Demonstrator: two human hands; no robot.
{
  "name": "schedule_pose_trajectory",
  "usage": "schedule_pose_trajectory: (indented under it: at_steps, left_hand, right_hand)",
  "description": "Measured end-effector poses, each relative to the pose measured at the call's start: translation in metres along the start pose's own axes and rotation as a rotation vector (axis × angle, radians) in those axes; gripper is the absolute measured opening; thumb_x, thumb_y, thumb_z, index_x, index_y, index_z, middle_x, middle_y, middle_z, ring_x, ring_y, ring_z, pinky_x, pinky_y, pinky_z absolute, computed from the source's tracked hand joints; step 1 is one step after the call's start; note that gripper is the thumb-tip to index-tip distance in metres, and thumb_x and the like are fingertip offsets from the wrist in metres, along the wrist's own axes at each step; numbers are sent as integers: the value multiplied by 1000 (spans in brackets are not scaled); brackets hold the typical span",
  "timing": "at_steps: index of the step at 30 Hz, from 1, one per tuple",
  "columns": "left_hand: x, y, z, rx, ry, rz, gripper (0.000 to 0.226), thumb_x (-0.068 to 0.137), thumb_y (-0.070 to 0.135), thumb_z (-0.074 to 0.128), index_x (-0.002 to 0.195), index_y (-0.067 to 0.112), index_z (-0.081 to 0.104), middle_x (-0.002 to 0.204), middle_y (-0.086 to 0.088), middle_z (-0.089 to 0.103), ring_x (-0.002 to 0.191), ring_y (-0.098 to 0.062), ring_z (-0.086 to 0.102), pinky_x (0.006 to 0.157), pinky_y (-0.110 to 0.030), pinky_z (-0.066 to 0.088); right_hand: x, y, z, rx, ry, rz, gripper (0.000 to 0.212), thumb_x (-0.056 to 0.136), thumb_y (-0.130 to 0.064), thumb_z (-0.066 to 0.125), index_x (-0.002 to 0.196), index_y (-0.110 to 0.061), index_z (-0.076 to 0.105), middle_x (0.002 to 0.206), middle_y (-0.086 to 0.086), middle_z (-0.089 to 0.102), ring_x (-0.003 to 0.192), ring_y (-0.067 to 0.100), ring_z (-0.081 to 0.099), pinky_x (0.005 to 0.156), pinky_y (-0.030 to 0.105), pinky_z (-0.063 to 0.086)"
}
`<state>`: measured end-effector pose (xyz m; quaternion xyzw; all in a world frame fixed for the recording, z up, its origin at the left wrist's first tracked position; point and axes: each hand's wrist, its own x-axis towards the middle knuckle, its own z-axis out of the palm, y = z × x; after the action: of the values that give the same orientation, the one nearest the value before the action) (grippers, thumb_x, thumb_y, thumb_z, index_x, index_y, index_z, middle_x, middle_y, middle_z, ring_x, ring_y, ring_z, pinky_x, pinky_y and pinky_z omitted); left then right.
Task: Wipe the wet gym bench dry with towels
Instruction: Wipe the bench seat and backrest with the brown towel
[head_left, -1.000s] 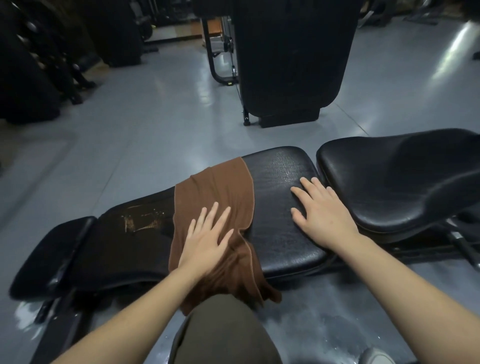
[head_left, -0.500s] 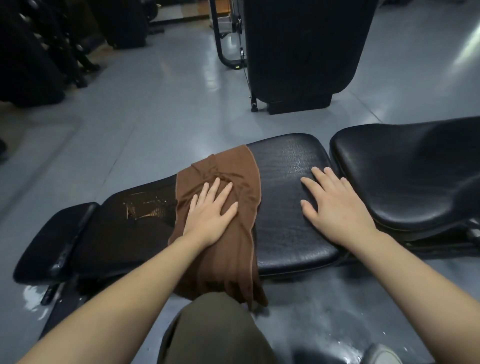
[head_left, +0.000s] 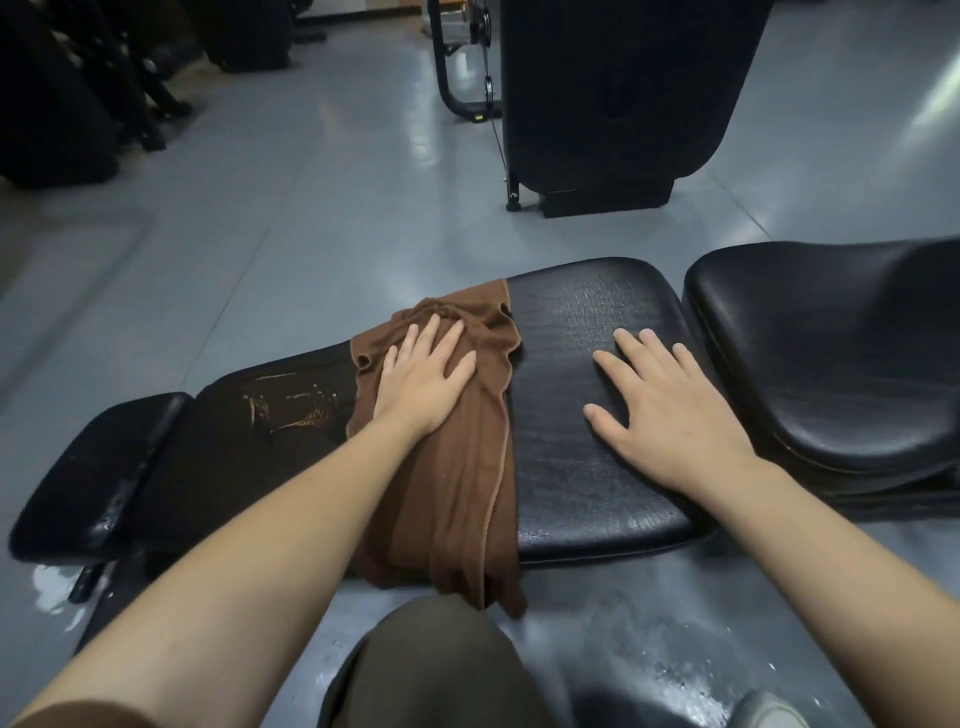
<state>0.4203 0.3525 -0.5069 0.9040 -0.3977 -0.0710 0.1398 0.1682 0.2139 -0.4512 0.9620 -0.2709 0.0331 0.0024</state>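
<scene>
A black padded gym bench (head_left: 582, 467) runs across the view, its surface shiny with water. A brown towel (head_left: 457, 478) is draped over the bench's middle and hangs off the near edge. My left hand (head_left: 421, 382) presses flat on the towel's upper part, fingers spread, with cloth bunched ahead of the fingertips. My right hand (head_left: 670, 410) lies flat on the bare pad to the right of the towel, fingers apart, holding nothing. Water streaks and droplets (head_left: 291, 408) sit on the pad left of the towel.
A second black seat pad (head_left: 841, 364) adjoins on the right, a small end pad (head_left: 88, 478) on the left. A black machine (head_left: 613, 98) stands beyond on the grey floor. Wet patches (head_left: 670, 670) lie on the floor near my knee (head_left: 441, 670).
My left hand has pushed the towel away from me across the bench, bunching its far end. My right hand stays flat on the pad.
</scene>
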Motion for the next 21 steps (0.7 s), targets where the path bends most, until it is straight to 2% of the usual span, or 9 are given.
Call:
schedule_pose_trajectory:
  at_steps: [9, 14, 17, 21]
  left_hand:
    - [-37, 1, 1, 11, -1, 29, 58, 104, 58, 21, 160, 41, 15, 170, 11, 0, 157, -16, -4, 127, -42, 1]
    - [-67, 4, 5, 44, -20, 111, 62, 101, 60, 17, 160, 40, 12, 170, 10, -4, 157, -19, -7, 127, -45, 2]
    - [-87, 7, 5, 41, -39, 152, 76, 90, 68, 2, 160, 39, 10, 170, 10, -7, 157, -20, -10, 127, -45, 1]
    - [-105, 15, 7, 63, -55, 212, 76, 88, 66, 2, 160, 40, 8, 169, 12, -10, 156, -19, -14, 127, -45, 1]
  right_hand:
    - [-1, -5, -3, -41, -22, 14, 83, 87, -63, 10, 155, -21, 32, 165, 9, 24, 153, 29, 13, 124, 47, 14]
    - [-2, -7, -4, -54, -30, 18, 83, 87, -63, 8, 155, -21, 30, 166, 8, 22, 154, 28, 11, 124, 46, 13]
    - [-3, -7, -5, -48, -30, 20, 73, 95, -61, 19, 155, -21, 30, 166, 8, 21, 154, 27, 10, 124, 46, 12]
    - [-3, -6, -6, -42, -36, 12, 67, 99, -56, 26, 156, -20, 28, 167, 8, 18, 154, 28, 7, 124, 46, 11]
